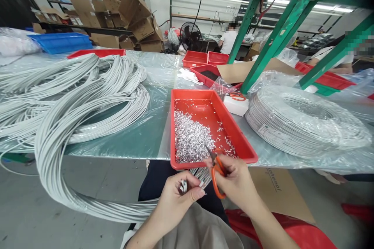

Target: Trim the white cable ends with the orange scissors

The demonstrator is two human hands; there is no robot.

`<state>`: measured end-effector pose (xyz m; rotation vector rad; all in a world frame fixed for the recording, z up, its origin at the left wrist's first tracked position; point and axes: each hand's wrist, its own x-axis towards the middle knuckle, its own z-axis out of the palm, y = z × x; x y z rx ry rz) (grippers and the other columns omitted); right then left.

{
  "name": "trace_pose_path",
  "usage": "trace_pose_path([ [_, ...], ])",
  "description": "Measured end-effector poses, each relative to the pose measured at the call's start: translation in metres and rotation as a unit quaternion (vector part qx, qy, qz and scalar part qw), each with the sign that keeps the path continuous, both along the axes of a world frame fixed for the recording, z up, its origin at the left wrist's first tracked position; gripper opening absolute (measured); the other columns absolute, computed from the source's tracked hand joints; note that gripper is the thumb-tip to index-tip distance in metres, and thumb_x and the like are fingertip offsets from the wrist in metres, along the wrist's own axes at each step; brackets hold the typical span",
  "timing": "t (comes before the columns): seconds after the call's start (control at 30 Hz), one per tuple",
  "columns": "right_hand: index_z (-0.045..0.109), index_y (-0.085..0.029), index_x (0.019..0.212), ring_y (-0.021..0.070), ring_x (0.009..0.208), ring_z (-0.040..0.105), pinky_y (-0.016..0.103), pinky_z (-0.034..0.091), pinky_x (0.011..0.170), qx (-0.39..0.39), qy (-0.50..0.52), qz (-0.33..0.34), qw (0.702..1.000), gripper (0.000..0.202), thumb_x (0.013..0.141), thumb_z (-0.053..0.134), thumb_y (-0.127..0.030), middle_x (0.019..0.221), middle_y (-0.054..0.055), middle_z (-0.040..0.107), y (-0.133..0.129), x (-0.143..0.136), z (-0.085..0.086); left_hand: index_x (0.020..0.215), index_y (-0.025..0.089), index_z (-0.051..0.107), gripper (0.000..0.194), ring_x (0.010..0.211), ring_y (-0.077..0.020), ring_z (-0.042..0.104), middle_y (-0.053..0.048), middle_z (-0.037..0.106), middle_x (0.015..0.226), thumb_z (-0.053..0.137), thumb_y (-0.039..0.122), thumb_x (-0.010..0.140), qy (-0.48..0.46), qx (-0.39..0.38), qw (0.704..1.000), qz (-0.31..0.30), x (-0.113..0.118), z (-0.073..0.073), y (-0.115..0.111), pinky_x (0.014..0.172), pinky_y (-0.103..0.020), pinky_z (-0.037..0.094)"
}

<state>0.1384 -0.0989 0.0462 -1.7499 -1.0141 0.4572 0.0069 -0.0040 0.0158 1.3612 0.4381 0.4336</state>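
My left hand (178,194) is closed around the end of a bundle of pale grey cables (99,208), just below the table's front edge. Short stripped cable ends (201,175) stick out past its thumb and fingers. In my right hand (236,179) is a pair of scissors (216,175) with orange handles, its dark blades pointing up and to the left. The blades are apart from the cable ends. Right behind both hands stands a red tray (214,103) with a heap of small silvery foil scraps (191,138) in it.
Large coils of grey cable (117,81) cover the table's left side. A plastic-wrapped cable coil (304,120) lies at right, near a white box (236,105) with orange-handled scissors on top. Green metal posts (286,31) rise behind. Two people sit farther back.
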Motion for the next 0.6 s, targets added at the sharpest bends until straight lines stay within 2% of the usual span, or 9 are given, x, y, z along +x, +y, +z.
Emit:
trace_pose_path([
  [0.07,0.047,-0.019,0.062,0.0108,0.050,0.037,0.022,0.034,0.049,0.004,-0.022,-0.034,0.999,0.019,0.075,0.060,-0.023,0.054,-0.006,0.037,-0.001,0.012,0.001,0.077,0.015,0.065,0.021,0.058,-0.0116,0.047,-0.002,0.058,0.067,0.063,0.035,0.075,0.007,0.010,1.000,-0.013,-0.004,-0.001,0.001,0.055,-0.021,0.038],
  [0.1,0.051,-0.019,0.073,0.0122,0.053,0.042,0.023,0.036,0.052,0.014,-0.027,-0.045,0.999,0.010,0.076,0.059,-0.023,0.058,-0.005,0.043,-0.002,0.017,0.002,0.083,0.015,0.066,0.022,0.063,-0.0129,0.050,-0.003,0.060,0.073,0.059,0.036,0.078,0.008,0.019,1.000,-0.014,-0.006,-0.002,0.001,0.060,-0.022,0.040],
  [0.13,0.051,-0.020,0.087,0.0139,0.058,0.048,0.024,0.039,0.056,0.029,-0.026,-0.051,0.998,0.013,0.077,0.059,-0.024,0.065,-0.003,0.051,-0.004,0.021,0.003,0.086,0.016,0.067,0.024,0.068,-0.0140,0.053,-0.004,0.061,0.077,0.055,0.036,0.081,0.009,0.027,1.000,-0.013,-0.007,-0.003,0.001,0.063,-0.023,0.041],
  [0.2,0.042,-0.022,0.110,0.0171,0.070,0.056,0.026,0.044,0.061,0.059,-0.008,-0.046,0.997,0.037,0.077,0.059,-0.025,0.085,0.003,0.059,-0.009,0.024,0.004,0.088,0.016,0.067,0.026,0.070,-0.0145,0.056,-0.005,0.063,0.076,0.052,0.036,0.084,0.008,0.025,1.000,-0.013,-0.009,-0.005,0.002,0.067,-0.023,0.042],
  [0.27,0.038,-0.023,0.116,0.0188,0.078,0.059,0.025,0.047,0.060,0.058,0.024,-0.019,0.998,0.046,0.075,0.059,-0.025,0.094,0.007,0.060,-0.018,0.021,0.005,0.091,0.016,0.064,0.027,0.059,-0.0121,0.057,-0.002,0.063,0.066,0.053,0.039,0.082,-0.002,-0.017,1.000,-0.015,-0.008,-0.007,0.002,0.059,-0.022,0.043],
  [0.33,0.040,-0.023,0.118,0.0203,0.083,0.059,0.025,0.049,0.059,0.027,0.051,0.011,0.998,0.048,0.074,0.059,-0.024,0.097,0.008,0.060,-0.030,0.016,0.004,0.090,0.016,0.059,0.030,0.041,-0.0082,0.050,0.000,0.062,0.057,0.056,0.044,0.079,-0.008,-0.075,0.997,-0.013,-0.006,-0.009,0.003,0.045,-0.019,0.037],
  [0.4,0.041,-0.022,0.120,0.0217,0.087,0.059,0.027,0.050,0.065,-0.013,0.081,0.040,0.996,0.051,0.072,0.060,-0.024,0.100,0.009,0.060,-0.041,0.010,0.003,0.081,0.016,0.055,0.032,0.031,-0.0054,0.042,0.001,0.062,0.053,0.060,0.047,0.074,-0.008,-0.109,0.994,0.000,-0.005,-0.010,0.003,0.036,-0.017,0.029],
  [0.5,0.045,-0.021,0.121,0.0224,0.083,0.060,0.032,0.051,0.070,-0.110,0.089,0.109,0.984,0.054,0.069,0.061,-0.023,0.095,0.008,0.062,-0.054,0.005,0.006,0.070,0.016,0.053,0.035,0.030,-0.0042,0.038,0.000,0.062,0.052,0.064,0.049,0.069,0.013,-0.115,0.993,0.014,-0.003,-0.008,0.003,0.034,-0.017,0.024],
  [0.6,0.047,-0.023,0.122,0.0218,0.077,0.059,0.032,0.051,0.067,-0.211,0.021,0.174,0.962,0.055,0.069,0.062,-0.019,0.082,0.005,0.062,-0.056,0.002,0.013,0.065,0.015,0.054,0.037,0.031,-0.0042,0.036,0.005,0.052,0.043,0.066,0.050,0.066,0.020,-0.098,0.995,0.021,-0.003,-0.006,0.002,0.035,-0.017,0.024],
])
